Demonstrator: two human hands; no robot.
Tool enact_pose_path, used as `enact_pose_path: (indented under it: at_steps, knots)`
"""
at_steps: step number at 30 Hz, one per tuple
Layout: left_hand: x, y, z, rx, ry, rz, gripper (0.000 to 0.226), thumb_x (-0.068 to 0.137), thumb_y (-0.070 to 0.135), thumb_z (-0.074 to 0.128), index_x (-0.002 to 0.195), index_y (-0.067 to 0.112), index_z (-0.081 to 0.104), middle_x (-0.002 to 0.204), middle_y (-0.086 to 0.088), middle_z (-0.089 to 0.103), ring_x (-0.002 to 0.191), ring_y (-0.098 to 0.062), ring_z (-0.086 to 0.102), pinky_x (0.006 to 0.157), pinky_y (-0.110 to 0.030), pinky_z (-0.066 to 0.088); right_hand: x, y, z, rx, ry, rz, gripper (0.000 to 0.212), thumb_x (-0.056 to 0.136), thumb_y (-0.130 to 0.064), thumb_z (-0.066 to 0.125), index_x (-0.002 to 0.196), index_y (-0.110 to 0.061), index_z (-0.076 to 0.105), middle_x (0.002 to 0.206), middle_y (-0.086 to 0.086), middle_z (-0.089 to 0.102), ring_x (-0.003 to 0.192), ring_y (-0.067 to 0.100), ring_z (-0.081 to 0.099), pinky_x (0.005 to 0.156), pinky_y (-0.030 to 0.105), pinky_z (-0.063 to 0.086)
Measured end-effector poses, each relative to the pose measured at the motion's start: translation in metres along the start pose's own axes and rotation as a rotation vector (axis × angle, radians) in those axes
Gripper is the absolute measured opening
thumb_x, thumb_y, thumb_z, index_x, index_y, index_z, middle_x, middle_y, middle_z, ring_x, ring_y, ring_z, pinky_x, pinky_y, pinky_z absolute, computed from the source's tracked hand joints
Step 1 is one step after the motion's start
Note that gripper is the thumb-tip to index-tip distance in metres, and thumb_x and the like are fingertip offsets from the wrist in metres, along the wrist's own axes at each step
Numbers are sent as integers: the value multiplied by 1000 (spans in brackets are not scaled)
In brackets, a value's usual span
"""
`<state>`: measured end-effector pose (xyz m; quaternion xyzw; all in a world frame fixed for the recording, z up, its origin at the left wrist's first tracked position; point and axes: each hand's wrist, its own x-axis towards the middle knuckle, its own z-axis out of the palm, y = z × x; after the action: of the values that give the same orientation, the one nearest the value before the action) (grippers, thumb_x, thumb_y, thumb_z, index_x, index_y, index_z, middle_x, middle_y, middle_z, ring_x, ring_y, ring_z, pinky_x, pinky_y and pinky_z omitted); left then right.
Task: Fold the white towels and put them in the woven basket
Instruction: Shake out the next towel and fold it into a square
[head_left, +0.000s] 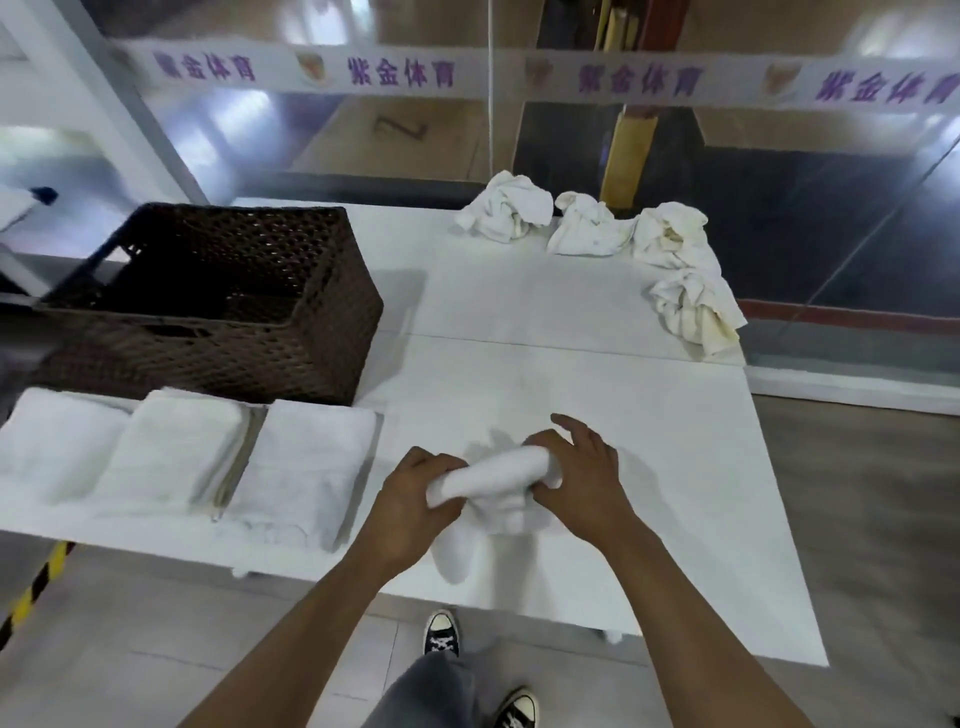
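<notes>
White towel (493, 480) sits bunched at lower centre, gripped by the left hand (415, 499) and right hand (582, 478). Three folded towels (182, 452) wait at left outside the woven basket (218, 306); four crumpled towels (592, 228) remain at upper right.

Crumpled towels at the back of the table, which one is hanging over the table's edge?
The crumpled towel nearest the person on the right side. Its lower end droops past the right edge of the table, while the other three lie along the far edge.
</notes>
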<state>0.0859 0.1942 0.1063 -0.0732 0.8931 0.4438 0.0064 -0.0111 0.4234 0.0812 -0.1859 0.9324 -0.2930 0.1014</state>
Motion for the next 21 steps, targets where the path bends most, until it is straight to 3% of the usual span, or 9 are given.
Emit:
enact_pose_path:
  at_steps: [5,7,10,16,21]
  knots:
    - [-26,-6,-48,-110,89,-34,31,88,13,74,109,35,71,103,6,61,98,-3,62,84,-17,49,6,-46,-2,242,-43,-10,40,74,-28,81,109,-38,64,109,-27,62,103,1,57,95,24,42]
    - [-37,-14,-65,-144,128,-57,29,89,16,73,112,35,71,104,8,64,99,-3,63,85,-19,50,7,-67,3,383,-92,7,32,77,-21,81,99,-37,65,97,-21,70,92,0,64,80,21,50]
    - [-51,-32,-92,-168,203,-82,29,88,23,74,113,37,70,107,14,67,102,-2,64,86,-19,51,11,-99,19,461,-100,-26,26,83,-15,76,99,-32,66,95,-15,72,91,6,66,77,27,51]
    - [-88,-85,-166,-118,351,-160,28,86,28,75,109,38,65,108,24,67,103,3,61,86,-16,48,24,-191,77,557,-104,-117,22,88,-2,73,98,-21,67,93,-10,73,93,9,69,78,21,51]
    - [-122,-137,-225,-97,391,-212,26,87,36,72,112,40,63,107,24,67,101,4,61,86,-21,50,31,-264,132,642,-166,-145,28,93,-7,71,111,-28,67,106,-17,73,102,3,68,85,16,51]
